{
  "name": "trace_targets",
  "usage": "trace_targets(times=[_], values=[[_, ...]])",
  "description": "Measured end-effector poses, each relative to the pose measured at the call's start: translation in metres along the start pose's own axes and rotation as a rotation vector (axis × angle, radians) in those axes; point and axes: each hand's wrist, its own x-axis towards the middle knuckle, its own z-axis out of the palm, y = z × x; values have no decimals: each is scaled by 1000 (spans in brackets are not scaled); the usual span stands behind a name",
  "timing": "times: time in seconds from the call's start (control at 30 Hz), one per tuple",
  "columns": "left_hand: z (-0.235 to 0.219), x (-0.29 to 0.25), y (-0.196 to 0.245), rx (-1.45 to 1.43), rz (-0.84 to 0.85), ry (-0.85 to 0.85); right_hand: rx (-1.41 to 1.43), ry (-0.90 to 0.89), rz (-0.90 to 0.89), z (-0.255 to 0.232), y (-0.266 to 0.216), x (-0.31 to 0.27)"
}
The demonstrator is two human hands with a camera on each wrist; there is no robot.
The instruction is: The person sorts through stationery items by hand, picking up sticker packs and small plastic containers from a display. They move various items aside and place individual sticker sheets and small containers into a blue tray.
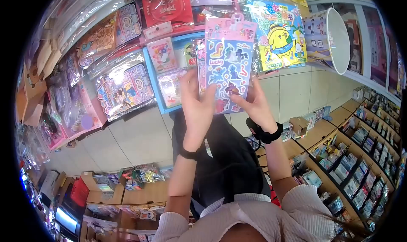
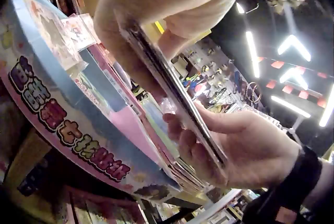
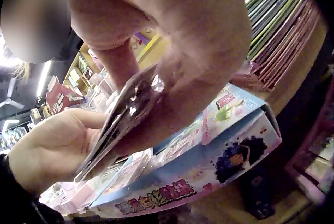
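Observation:
A stack of sticker sheets (image 1: 229, 64) in clear wrap, pink at the top and blue below with cartoon ponies and the word "Lucky", is held between both hands. The left hand (image 1: 197, 106) grips its left edge near the bottom, thumb on the front. On the right edge, the right hand (image 1: 257, 106) grips it with the thumb over the front and fingers behind. Seen edge-on in the left wrist view, the sticker sheets (image 2: 175, 96) form a thin bundle. Behind them is a blue display box (image 1: 151, 79) with more sticker packs inside.
A yellow and blue sticker pack (image 1: 280, 38) lies right of the hands, beside a large white-rimmed paper bucket (image 1: 339, 43). Wrapped packs (image 1: 123, 87) cover the left side. Low shelves of goods (image 1: 347, 165) stand behind the person on the tiled floor (image 1: 135, 144).

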Motion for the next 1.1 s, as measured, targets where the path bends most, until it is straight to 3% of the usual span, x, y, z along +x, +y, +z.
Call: trace_targets(times=[0.17, 0.23, 0.63, 0.7, 0.83, 0.9, 1.1], values=[[-2, -1, -2, 21, 37, 67, -5, 5, 13, 3, 4, 1], [-8, -2, 1, 52, -44, 96, 22, 9, -9, 1, 6, 0], [-19, -2, 4, 118, 57, 129, 10, -68, -12, 8, 7, 3], [-19, -2, 8, 123, 50, 146, 72, -56, -67, 11, 7, 4], [-31, -2, 3, 67, -14, 248, 71, -35, -15, 9, 10, 5], [-33, -2, 5, 71, -12, 298, -56, 27, -4, 5, 13, 7], [-26, -2, 29, 144, -35, 232, 39, 89, -117, 19, 2, 11]])
